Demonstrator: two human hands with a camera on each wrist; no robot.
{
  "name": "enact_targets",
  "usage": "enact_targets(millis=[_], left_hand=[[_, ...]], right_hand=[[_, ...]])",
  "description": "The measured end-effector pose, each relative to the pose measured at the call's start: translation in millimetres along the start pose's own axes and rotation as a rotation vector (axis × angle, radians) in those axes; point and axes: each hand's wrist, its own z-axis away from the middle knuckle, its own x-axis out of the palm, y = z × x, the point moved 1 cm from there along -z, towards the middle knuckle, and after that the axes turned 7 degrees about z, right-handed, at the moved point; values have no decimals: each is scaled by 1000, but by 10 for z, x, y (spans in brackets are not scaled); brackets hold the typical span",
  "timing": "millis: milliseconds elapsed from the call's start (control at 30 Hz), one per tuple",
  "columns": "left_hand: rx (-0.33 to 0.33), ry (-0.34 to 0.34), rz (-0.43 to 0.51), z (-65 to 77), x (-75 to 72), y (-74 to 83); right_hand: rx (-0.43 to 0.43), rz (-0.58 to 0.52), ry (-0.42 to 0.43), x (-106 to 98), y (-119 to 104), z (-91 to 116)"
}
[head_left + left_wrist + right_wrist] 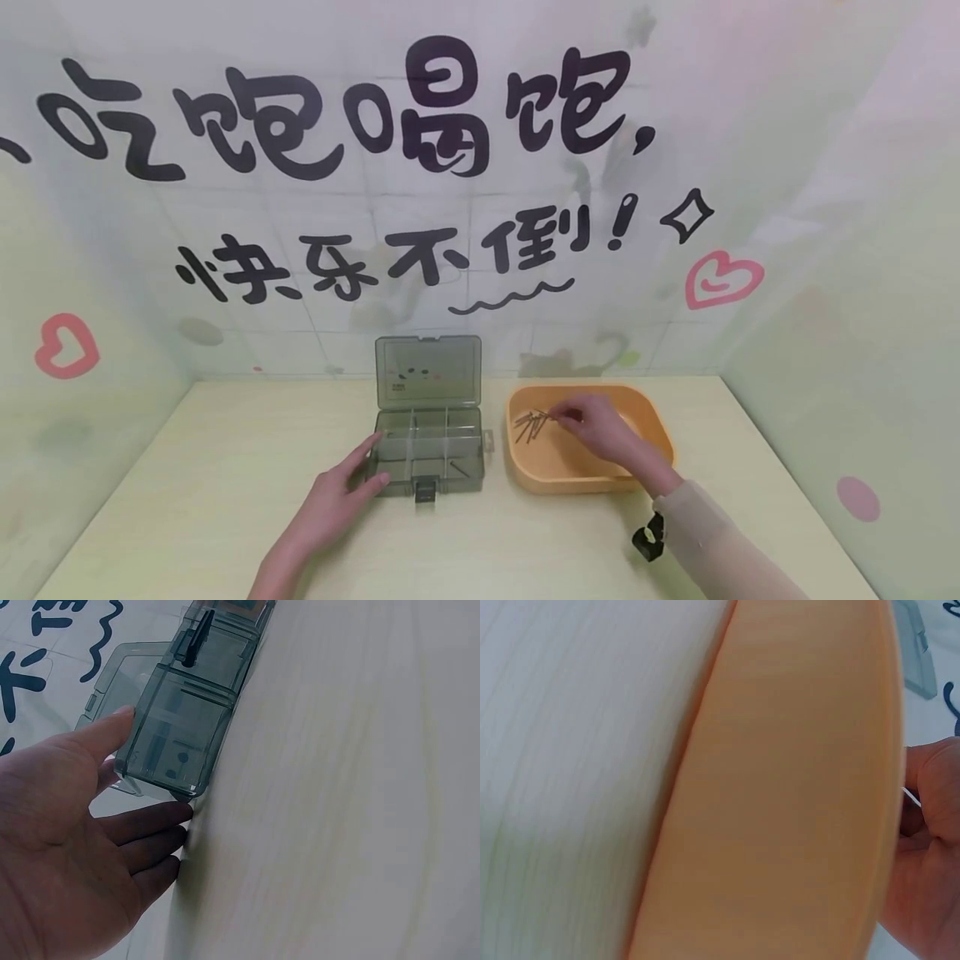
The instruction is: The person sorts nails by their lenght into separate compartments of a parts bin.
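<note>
A grey translucent compartment box (pixel 429 450) stands on the table with its hinged lid (pixel 428 371) raised. My left hand (pixel 330 504) touches its left side, index finger at the rim and thumb at the front corner; in the left wrist view the other fingers extend below the box. One thin nail (pixel 460 469) lies in the front right compartment. To the right is an orange basin (pixel 536 482), where several slim brown nails (pixel 528 425) lie at the left. Over them my right hand (pixel 600 429) pinches a nail (pixel 551 417), mostly hidden by the fingers.
A dark latch (pixel 425 490) juts from the box's front. Behind the table (pixel 225 467) rises a wall (pixel 420 200) with large black lettering, and side walls flank it. A black strap (pixel 648 537) is at the right wrist.
</note>
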Motion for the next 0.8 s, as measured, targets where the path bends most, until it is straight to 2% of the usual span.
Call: enact_targets(millis=[233,467,800], left_hand=[[-7,1,-3,4,-4,-2],[-4,1,-5,-9,5,0],[1,3,5,4,4,3]], right_hand=[[-51,-51,25,68,-221,-67],[-74,-109,8,149,-401,-66],[-120,-76,-1,285,-571,-128]])
